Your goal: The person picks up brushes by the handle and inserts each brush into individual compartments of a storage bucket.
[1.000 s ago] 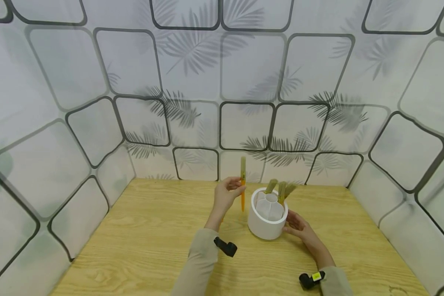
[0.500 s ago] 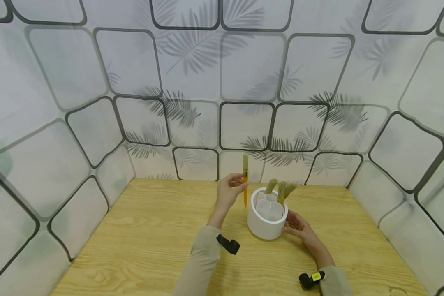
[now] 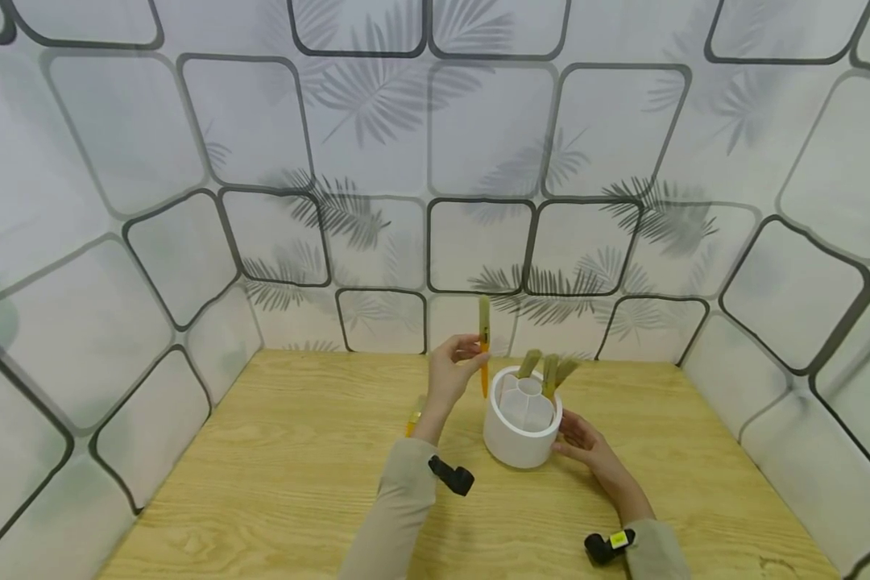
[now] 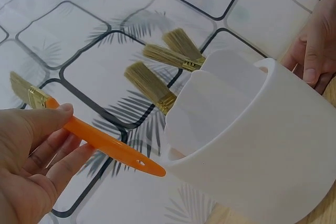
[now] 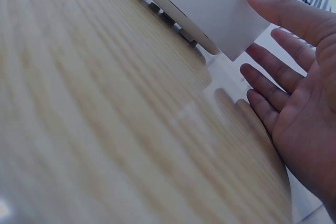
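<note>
My left hand (image 3: 449,380) pinches an orange-handled paintbrush (image 4: 113,146) between thumb and fingers, bristles up. Its handle tip comes close to the rim of a white round holder (image 3: 519,448), overlapping it in the left wrist view. Inside the holder are petal-shaped compartments, and three paintbrushes (image 4: 149,83) stand in it with their bristles above the rim. On the holder's right side rests my right hand (image 3: 589,448), the thumb touching the wall and the other fingers loosely extended, as the right wrist view shows. Another orange paintbrush (image 3: 413,422) lies on the table, partly hidden by my left wrist.
The wooden table (image 3: 297,483) carries the holder near its middle. Patterned white walls (image 3: 377,242) close it off at the back and both sides. The holder's base (image 5: 178,22) has dark parts underneath.
My left hand has moved slightly right and up with the paintbrush, nearer the holder. More of the paintbrush lying on the table now shows. My right hand and the holder stay put.
</note>
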Tool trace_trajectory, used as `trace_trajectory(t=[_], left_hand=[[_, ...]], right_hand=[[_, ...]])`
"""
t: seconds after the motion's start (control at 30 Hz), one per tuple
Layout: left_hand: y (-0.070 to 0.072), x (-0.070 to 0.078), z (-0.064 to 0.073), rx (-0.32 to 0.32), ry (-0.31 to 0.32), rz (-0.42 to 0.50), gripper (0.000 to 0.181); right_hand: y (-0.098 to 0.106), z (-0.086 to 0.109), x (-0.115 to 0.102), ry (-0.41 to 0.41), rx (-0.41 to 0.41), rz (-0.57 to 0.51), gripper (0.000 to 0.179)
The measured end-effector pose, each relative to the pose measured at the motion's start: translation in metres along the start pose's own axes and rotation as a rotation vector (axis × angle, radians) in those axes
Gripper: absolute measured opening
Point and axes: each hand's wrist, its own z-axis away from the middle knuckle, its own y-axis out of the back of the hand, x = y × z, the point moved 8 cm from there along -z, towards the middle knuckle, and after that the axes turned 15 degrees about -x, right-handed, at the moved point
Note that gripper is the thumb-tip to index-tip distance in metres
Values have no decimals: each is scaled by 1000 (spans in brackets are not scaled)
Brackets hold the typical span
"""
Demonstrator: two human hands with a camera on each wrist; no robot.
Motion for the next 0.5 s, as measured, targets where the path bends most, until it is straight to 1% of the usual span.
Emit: trace_trajectory(t=[0.13,0.33,0.4,0.5], left_hand=[[-1,-2,-2,12,-15,12,26],[-6,-3,-5,-6,-20,26,28],[-7,-2,-5,-2,-29,24,27],[-9,-1,-5,-5,-22,13,27]], right_hand=[[0,0,-1,-3,-5,-5,60],[-1,-1,-3,4,-14,-5,61],[-1,-1,-3,8,-11,-9,61],[0,0,-2,13,-6,-11,61]])
